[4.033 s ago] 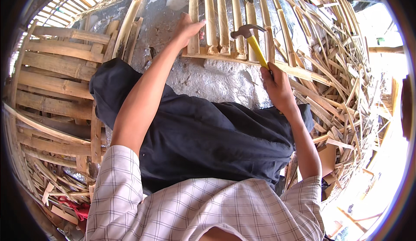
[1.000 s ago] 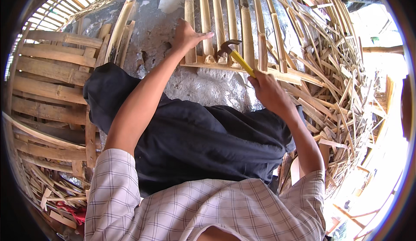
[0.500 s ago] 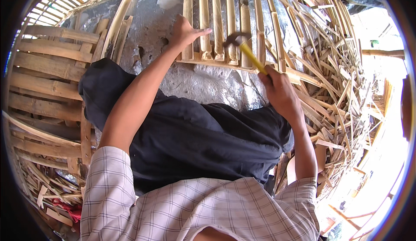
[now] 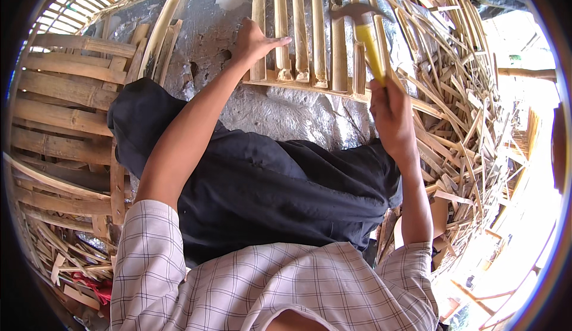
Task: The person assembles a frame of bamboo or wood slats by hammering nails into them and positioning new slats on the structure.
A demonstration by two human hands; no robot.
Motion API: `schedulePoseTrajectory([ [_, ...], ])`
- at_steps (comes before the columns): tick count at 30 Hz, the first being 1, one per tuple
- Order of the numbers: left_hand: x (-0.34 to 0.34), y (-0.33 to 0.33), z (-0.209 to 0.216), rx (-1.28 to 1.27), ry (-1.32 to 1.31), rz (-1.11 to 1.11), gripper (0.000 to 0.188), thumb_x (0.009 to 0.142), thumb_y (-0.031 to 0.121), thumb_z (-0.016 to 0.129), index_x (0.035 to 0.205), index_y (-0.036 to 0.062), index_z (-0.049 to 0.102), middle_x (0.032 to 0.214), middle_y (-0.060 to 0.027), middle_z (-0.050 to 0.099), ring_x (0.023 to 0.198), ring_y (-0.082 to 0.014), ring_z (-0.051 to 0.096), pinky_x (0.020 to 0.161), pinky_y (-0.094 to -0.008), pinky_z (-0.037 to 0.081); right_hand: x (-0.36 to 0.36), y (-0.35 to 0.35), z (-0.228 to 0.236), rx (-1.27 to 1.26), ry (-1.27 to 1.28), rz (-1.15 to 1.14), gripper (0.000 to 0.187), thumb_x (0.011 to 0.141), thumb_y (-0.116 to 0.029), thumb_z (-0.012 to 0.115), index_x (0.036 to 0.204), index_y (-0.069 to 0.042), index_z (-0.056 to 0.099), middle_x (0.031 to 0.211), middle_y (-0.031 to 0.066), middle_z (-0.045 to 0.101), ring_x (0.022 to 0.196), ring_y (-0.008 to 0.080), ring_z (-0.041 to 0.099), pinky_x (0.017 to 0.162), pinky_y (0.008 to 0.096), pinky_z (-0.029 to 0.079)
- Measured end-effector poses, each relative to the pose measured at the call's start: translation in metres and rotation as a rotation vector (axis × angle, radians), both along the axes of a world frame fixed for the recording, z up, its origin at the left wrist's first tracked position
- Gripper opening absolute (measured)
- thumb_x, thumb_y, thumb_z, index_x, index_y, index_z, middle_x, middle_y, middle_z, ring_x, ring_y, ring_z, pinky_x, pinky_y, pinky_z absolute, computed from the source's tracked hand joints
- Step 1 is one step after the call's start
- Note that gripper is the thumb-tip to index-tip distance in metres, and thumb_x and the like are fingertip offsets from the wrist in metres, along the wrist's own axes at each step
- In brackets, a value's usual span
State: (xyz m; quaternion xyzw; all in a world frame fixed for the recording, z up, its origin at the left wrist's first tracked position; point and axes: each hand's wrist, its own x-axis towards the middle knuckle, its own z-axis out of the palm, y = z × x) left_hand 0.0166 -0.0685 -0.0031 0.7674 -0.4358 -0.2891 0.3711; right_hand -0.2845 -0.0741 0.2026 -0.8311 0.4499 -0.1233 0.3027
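My right hand (image 4: 393,114) is closed around the yellow handle of a claw hammer (image 4: 370,48), its dark head raised over the right-hand slats. In front of me lies a row of split bamboo slats (image 4: 319,30), side by side, their near ends on a bamboo crosspiece (image 4: 304,87). My left hand (image 4: 257,42) is at the left end of the row, closed on the leftmost bamboo slat (image 4: 258,9). Its thumb reaches right across the neighbouring slat, and its other fingers are mostly hidden.
A finished-looking bamboo lattice panel (image 4: 71,116) stands at my left. Scrap bamboo strips (image 4: 459,111) are heaped at the right. Under the slats is a worn grey surface (image 4: 286,114). My legs in dark trousers (image 4: 280,188) are folded before it.
My right hand has lifted the hammer up and to the right, away from the slats' near ends. The left hand has stayed almost in place.
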Motion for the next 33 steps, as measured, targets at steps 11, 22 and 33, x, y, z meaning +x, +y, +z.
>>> schedulePoseTrajectory([
  [11,-0.005,-0.004,-0.005,-0.066,-0.097,-0.004,0.067,0.066,0.069,0.086,0.069,0.0141,0.048,0.063,0.005,0.045,0.048,-0.0089,0.04,0.042,-0.0276,0.036,-0.009,0.003,-0.017,-0.094,0.12,0.074,0.019,0.106,-0.019,0.054,0.103,0.0,0.057,0.063,0.0162,0.056,0.05,0.0308,0.049,0.052,0.0437,0.04],
  [22,-0.005,-0.001,0.001,-0.006,-0.014,0.044,0.065,0.068,0.065,0.087,0.06,0.0163,0.045,0.053,0.008,0.04,0.042,-0.0086,0.037,0.039,-0.028,0.034,-0.005,0.008,0.005,-0.244,0.195,0.212,0.022,0.106,-0.021,0.054,0.103,0.0,0.058,0.069,0.0208,0.059,0.057,0.0343,0.057,0.057,0.05,0.043],
  [33,-0.007,-0.005,-0.01,-0.125,-0.072,0.079,0.068,0.067,0.064,0.089,0.057,0.0164,0.041,0.053,0.0077,0.04,0.042,-0.0095,0.036,0.039,-0.0297,0.032,-0.012,0.004,-0.014,-0.104,0.378,0.189,0.022,0.106,-0.022,0.054,0.108,0.001,0.056,0.073,0.0199,0.062,0.064,0.0365,0.062,0.06,0.0507,0.046],
])
